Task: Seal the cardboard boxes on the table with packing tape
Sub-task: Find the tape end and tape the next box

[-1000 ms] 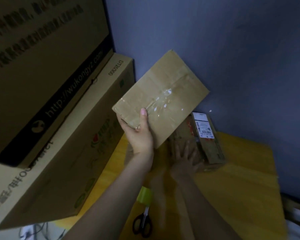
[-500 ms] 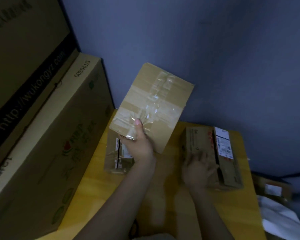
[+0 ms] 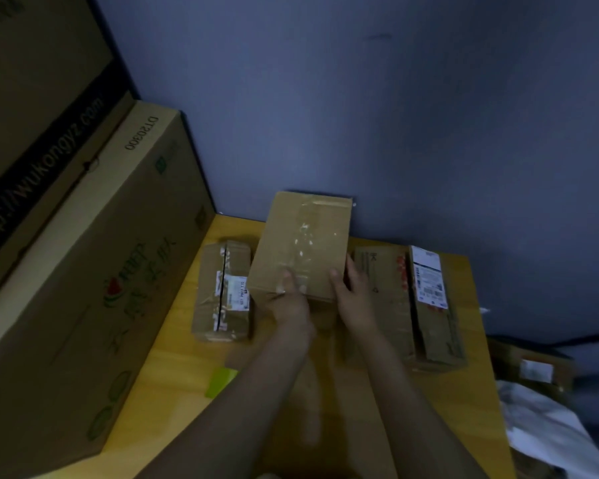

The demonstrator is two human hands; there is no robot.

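A taped cardboard box (image 3: 305,236) with shiny clear tape along its top sits at the back middle of the yellow table (image 3: 173,368). My left hand (image 3: 289,302) grips its near edge, thumb on top. My right hand (image 3: 353,295) holds its near right corner, thumb on top and fingers down the side. A small labelled box (image 3: 222,292) lies to its left. A longer box (image 3: 412,305) with a white label lies to its right. A green tape roll (image 3: 220,382) peeks out beside my left forearm.
Two big cartons (image 3: 83,271) are stacked along the table's left side. A blue-grey wall (image 3: 395,115) stands right behind the boxes. Beyond the table's right edge lie white cloth (image 3: 547,426) and another box (image 3: 536,368).
The taped box came down from the air to the table between the two other boxes. My right hand left the right-hand box and took hold of the taped box.
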